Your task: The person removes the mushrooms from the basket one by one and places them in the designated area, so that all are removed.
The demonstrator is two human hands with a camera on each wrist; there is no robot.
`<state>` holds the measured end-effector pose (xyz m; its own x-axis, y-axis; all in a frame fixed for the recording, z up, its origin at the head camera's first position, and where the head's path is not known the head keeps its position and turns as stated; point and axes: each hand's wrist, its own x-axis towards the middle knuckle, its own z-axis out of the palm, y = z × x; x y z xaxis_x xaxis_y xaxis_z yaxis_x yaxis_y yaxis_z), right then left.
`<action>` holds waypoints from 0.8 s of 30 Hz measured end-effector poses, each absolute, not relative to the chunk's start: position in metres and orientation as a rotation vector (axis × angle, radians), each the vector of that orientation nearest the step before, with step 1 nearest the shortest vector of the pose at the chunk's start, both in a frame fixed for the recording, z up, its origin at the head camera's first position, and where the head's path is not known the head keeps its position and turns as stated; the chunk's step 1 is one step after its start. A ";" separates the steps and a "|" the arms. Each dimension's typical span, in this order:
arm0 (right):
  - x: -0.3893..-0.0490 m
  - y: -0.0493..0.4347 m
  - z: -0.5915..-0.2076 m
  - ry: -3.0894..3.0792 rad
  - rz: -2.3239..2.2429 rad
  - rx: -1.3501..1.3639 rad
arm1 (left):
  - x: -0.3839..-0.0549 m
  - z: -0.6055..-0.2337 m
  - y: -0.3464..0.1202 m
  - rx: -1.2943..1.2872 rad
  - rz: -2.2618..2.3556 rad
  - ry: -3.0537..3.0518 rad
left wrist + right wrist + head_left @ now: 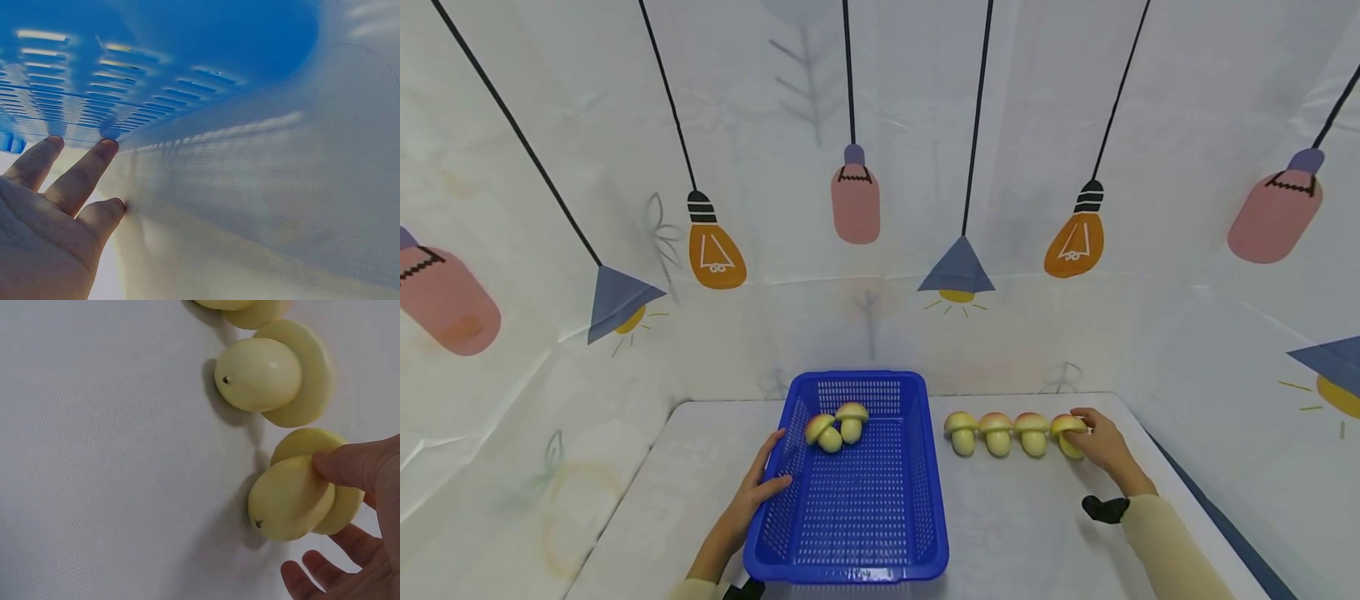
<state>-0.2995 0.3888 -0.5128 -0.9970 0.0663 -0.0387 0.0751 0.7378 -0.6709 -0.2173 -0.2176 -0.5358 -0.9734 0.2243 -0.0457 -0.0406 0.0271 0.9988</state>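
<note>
A toy mushroom [1067,435] at the right end of a row is pinched by my right hand [1105,446], thumb on its cap and stem in the right wrist view. It tilts a little compared with its neighbours, other toy mushrooms [997,433] with yellow-red caps and pale stems. On the left side of a blue plastic basket [937,533], my left hand [751,492] holds the rim, thumb and a fingertip over the edge. Its other fingers [84,175] lie along the slotted outer wall in the left wrist view. Two mushrooms [852,422] lie inside the basket, near its far left.
Everything stands on a white-covered table [1007,525]. A pale cloth wall [895,333] printed with hanging lamps rises right behind the table's far edge and along the sides. The row of mushrooms sits just right of the basket.
</note>
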 end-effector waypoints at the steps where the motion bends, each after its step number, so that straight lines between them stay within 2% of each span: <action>1: -0.299 0.389 -0.513 2.912 -1.132 0.124 | -0.217 -0.536 -0.218 0.198 2.057 2.103; 24: -0.303 0.385 -0.515 2.909 -1.107 0.167 | -0.219 -0.538 -0.217 0.160 2.073 2.125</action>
<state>-0.3026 0.3854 -0.5147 -0.9940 0.0912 -0.0612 0.1088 0.7420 -0.6615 -0.2187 -0.2168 -0.5377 -0.9801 0.1933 -0.0452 -0.0404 0.0285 0.9988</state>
